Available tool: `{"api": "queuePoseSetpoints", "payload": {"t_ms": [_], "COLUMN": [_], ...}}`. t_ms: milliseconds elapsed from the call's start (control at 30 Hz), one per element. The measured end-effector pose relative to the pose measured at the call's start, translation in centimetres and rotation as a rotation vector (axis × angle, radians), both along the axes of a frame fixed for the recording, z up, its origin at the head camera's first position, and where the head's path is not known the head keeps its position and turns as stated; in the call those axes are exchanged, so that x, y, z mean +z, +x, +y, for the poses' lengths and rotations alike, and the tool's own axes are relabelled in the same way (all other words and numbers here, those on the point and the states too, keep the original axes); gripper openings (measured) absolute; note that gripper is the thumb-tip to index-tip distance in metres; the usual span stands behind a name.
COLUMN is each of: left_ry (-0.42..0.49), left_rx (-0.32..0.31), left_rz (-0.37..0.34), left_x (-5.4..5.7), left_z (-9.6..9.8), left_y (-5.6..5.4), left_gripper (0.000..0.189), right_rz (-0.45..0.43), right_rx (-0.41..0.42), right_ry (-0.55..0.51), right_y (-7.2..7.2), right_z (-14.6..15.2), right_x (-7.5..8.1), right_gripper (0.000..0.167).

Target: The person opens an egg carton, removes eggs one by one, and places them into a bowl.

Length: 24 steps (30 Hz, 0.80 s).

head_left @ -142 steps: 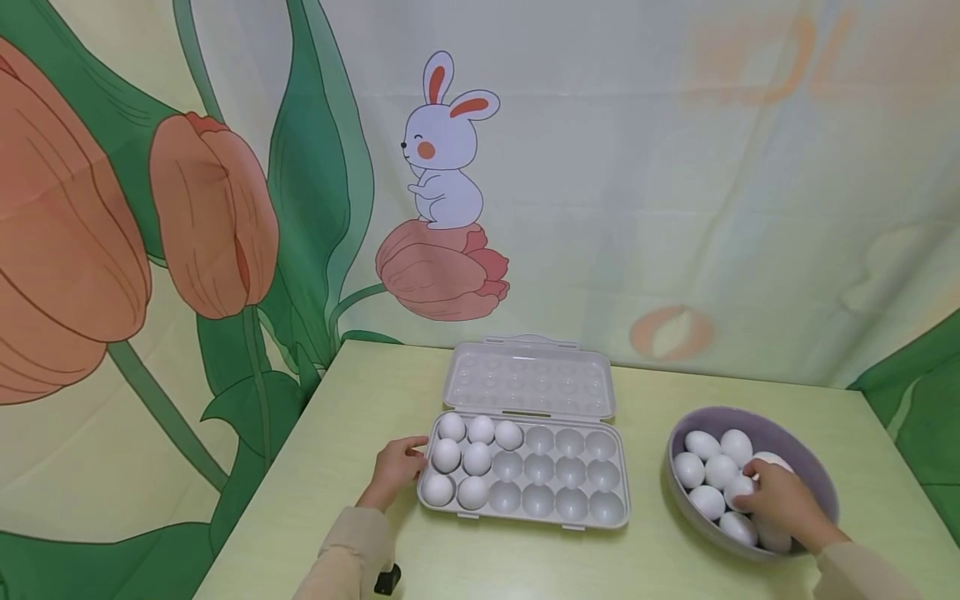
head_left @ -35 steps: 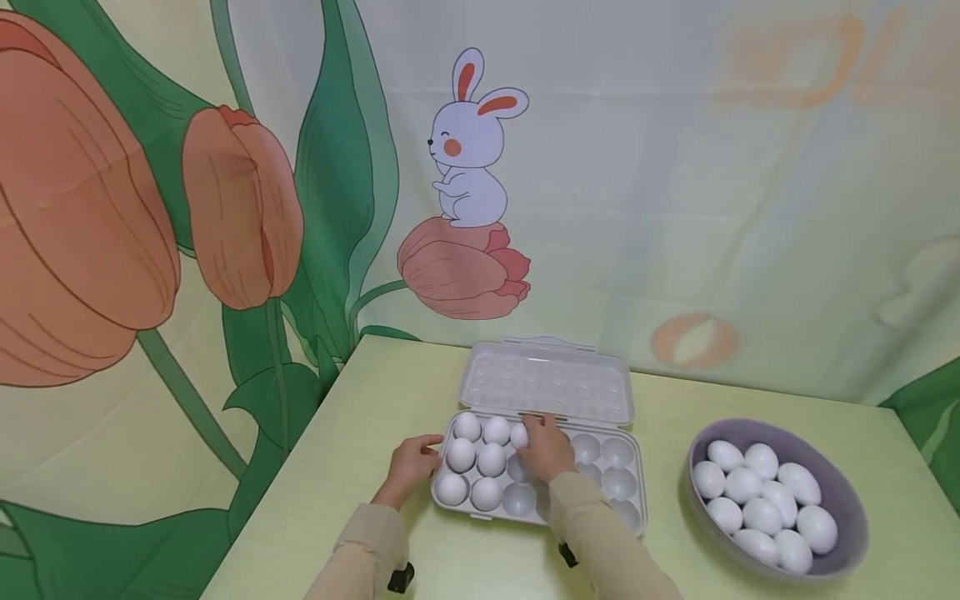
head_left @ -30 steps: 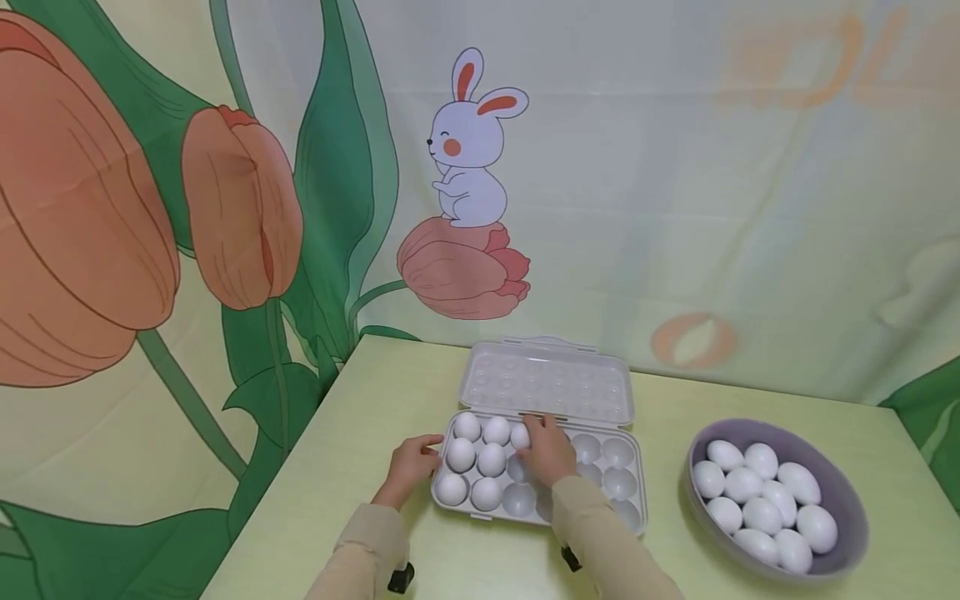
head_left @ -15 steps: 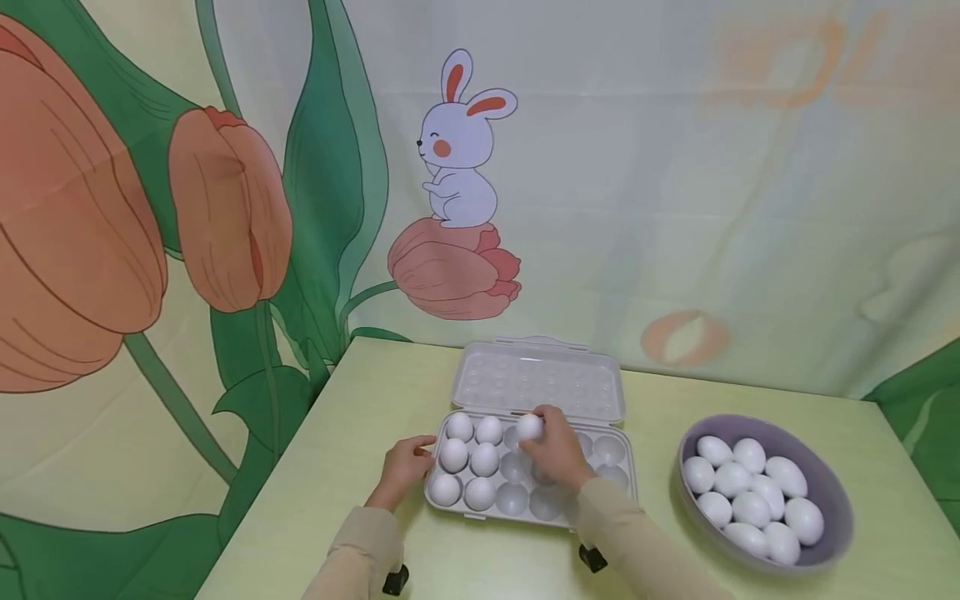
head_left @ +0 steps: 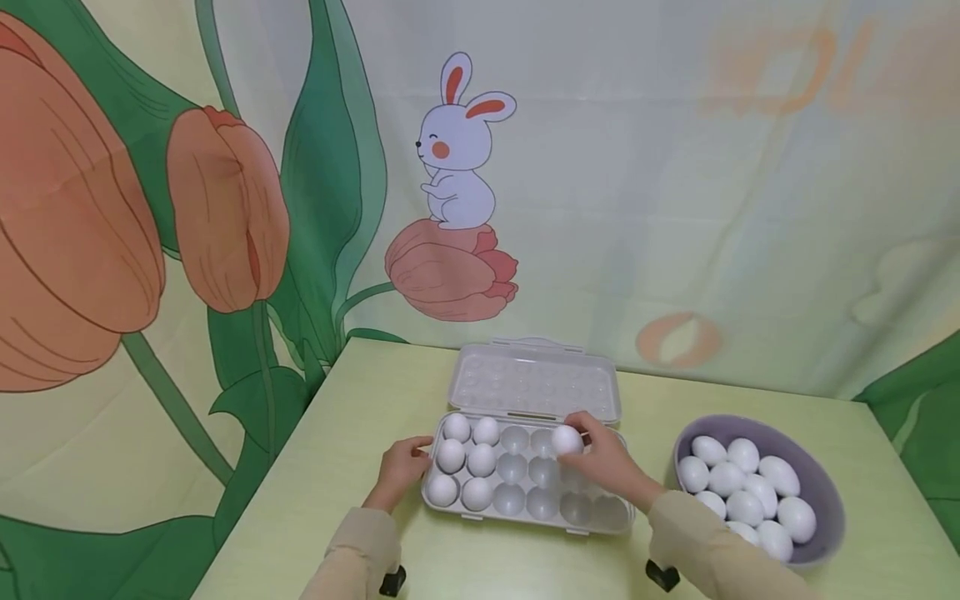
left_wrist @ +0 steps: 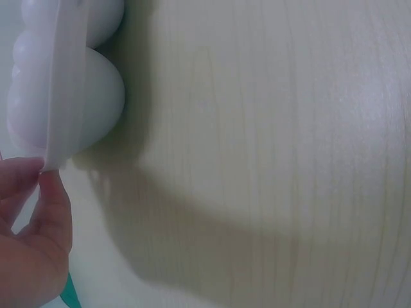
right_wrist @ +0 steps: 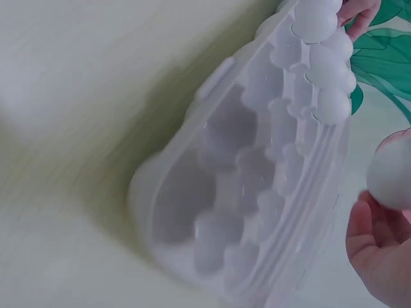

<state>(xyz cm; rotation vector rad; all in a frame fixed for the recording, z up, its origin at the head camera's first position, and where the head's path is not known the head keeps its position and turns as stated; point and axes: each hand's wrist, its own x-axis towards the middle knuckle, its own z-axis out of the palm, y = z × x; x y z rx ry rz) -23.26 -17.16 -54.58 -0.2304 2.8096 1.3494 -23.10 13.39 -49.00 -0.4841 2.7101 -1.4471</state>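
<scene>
- lower centre of the frame: right hand (head_left: 609,465) pinches a white egg (head_left: 567,441) — over the open carton (head_left: 512,469)
- left hand (head_left: 401,472) pinches the carton's left rim
- lower right: more eggs (head_left: 745,507) in a purple bowl (head_left: 823,493)

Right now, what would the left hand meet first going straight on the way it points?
The egg tray's left rim, which the left hand pinches; past it, probably an egg in the nearest column, though depth is unclear.
</scene>
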Motion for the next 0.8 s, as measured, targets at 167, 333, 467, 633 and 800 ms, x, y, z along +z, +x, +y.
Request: {"api": "queuePoseSetpoints", "payload": {"t_ms": [167, 333, 467, 633, 800], "left_ry": [-0.004, -0.010, -0.008, -0.001, 0.000], "left_rx": [0.008, 0.013, 0.020, 0.013, 0.009], "left_rz": [-0.003, -0.007, -0.012, -0.021, -0.020], "left_x": [-0.2, -0.3, -0.2, -0.1, 0.3], "left_z": [0.0, 0.0, 0.0, 0.1, 0.3], "left_y": [-0.1, -0.2, -0.3, -0.1, 0.1], "left_gripper": [0.039, 0.038, 0.038, 0.038, 0.038], "right_rz": [-0.064, -0.168, -0.202, -0.203, -0.242], "right_rx": [0.128, 0.157, 0.150, 0.139, 0.119], "right_ry": [0.050, 0.103, 0.176, 0.327, 0.411], "right_y": [1.1, 1.7, 1.7, 1.5, 1.3], "right_z": [3.8, 7.7, 10.8, 14.7, 18.4], "right_x": [1.7, 3.8, 5.3, 5.2, 4.3], "right_gripper": [0.040, 0.042, 0.043, 0.039, 0.037]}}
